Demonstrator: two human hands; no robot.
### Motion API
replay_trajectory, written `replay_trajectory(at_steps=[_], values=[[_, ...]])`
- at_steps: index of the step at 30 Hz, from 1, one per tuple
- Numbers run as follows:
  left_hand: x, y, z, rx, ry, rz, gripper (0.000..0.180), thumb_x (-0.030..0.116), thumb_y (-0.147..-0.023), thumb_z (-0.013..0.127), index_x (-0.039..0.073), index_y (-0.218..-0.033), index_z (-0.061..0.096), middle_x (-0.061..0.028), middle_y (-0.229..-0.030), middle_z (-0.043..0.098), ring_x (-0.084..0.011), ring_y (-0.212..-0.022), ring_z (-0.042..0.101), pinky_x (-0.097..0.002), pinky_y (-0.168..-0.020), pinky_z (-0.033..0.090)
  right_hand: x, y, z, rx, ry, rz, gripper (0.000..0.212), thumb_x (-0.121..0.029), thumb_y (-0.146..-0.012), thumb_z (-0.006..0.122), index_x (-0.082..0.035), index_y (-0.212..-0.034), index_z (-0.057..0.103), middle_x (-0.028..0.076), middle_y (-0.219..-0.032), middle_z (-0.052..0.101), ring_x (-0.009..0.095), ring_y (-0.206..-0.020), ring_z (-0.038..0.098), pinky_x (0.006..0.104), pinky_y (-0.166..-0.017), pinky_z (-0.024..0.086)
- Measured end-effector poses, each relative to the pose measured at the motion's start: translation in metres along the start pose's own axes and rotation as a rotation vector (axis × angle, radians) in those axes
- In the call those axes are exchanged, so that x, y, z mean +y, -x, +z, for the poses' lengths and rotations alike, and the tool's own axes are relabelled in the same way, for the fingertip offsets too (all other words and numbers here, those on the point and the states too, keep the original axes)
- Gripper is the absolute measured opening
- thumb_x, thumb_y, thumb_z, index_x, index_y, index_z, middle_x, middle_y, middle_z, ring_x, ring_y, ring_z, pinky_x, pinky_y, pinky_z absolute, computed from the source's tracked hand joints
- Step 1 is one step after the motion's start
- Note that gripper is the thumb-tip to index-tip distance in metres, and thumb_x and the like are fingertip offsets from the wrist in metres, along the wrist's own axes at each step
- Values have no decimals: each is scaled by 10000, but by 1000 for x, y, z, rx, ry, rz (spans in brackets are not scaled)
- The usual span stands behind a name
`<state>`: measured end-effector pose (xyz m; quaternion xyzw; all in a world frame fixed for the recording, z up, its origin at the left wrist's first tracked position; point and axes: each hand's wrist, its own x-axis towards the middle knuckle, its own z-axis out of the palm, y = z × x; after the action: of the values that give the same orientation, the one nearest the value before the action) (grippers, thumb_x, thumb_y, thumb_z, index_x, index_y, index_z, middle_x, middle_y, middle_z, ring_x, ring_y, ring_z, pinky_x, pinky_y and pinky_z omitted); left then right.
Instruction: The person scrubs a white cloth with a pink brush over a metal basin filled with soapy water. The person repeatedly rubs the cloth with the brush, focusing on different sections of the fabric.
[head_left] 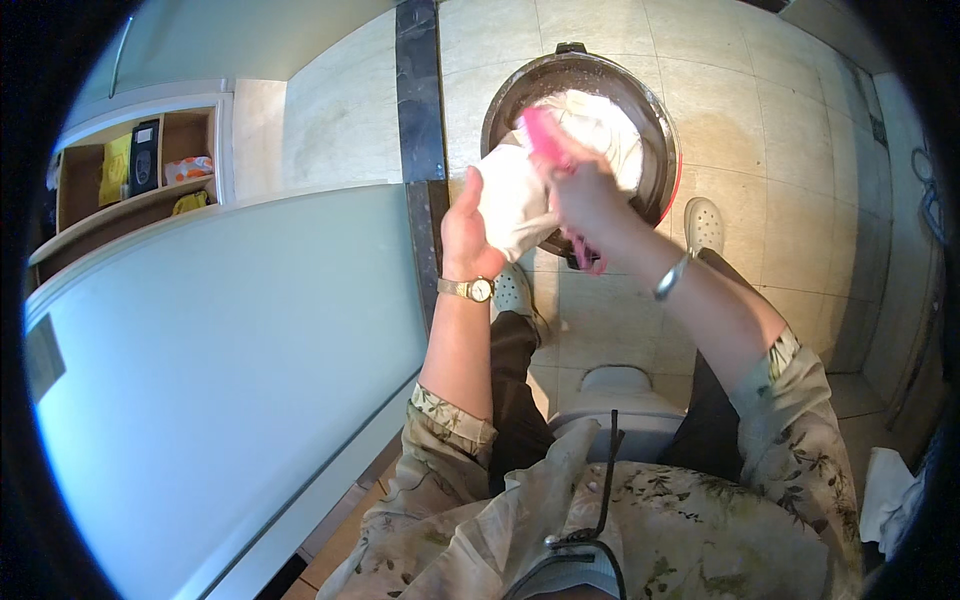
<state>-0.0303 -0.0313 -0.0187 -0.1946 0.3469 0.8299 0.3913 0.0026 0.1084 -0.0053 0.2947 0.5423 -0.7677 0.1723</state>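
Seen from above, a seated person in a floral long-sleeved shirt works over a round, dull metal basin (520, 85) that stands on a pale tiled floor (780, 150). The left hand (468, 232), with a small gold wristwatch (467, 289) on its wrist, grips a piece of wet white cloth (512, 200) and holds it up just above the basin's near rim. The right hand (588, 200), wearing a silver bangle (672, 276), is clenched around a pink plastic scrubbing brush (545, 135) that presses against the cloth. More of the white fabric lies bunched inside the basin. Two pale perforated clogs (704, 222) rest on the floor by the basin. To the person's left runs a broad, smooth light-blue surface (220, 350), with a wooden shelf unit (130, 170) beyond it.
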Motion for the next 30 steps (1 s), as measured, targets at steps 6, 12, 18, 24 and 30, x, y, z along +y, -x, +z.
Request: replay_trajectory(at_steps=[6,12,18,24,30], values=[[-5,-5,-7,9,24,21,491,429,-933,365,29,-1200,465,-110,-1109,572,-258,-1002,557,-384,-875,439,6,19,5,-91,356,-225,509,-143,-851,551,-63,-1324,379,147,-1045,568,208,-938,578,288,-782,479],[5,-9,-44,-312,178,12,645,554,-895,334,27,-1257,420,-127,-1186,535,-259,-1082,525,-393,-903,431,44,-4,20,59,450,-748,483,-152,-872,548,-68,-1320,391,95,-849,612,124,-649,564,225,-562,469],[-6,-3,4,-65,-37,47,711,613,-875,292,26,-1254,426,-120,-1182,537,-258,-1058,537,-390,-923,417,13,-1,-2,-62,167,-115,459,-154,-852,555,49,-1246,434,170,-1124,548,201,-995,558,307,-852,458],[-12,0,7,-5,-98,85,838,690,-819,312,-12,-1265,408,-139,-1225,507,-277,-1106,508,-401,-961,384,-9,6,-5,-161,435,151,375,-191,-881,524,33,-1180,492,130,-886,628,147,-744,617,239,-644,503],[4,3,3,-145,36,45,799,705,-818,274,18,-1174,474,-99,-999,600,-211,-867,598,-336,-760,498,27,27,15,-77,313,-261,456,-177,-874,533,-15,-1282,410,74,-745,607,125,-557,581,213,-491,468]])
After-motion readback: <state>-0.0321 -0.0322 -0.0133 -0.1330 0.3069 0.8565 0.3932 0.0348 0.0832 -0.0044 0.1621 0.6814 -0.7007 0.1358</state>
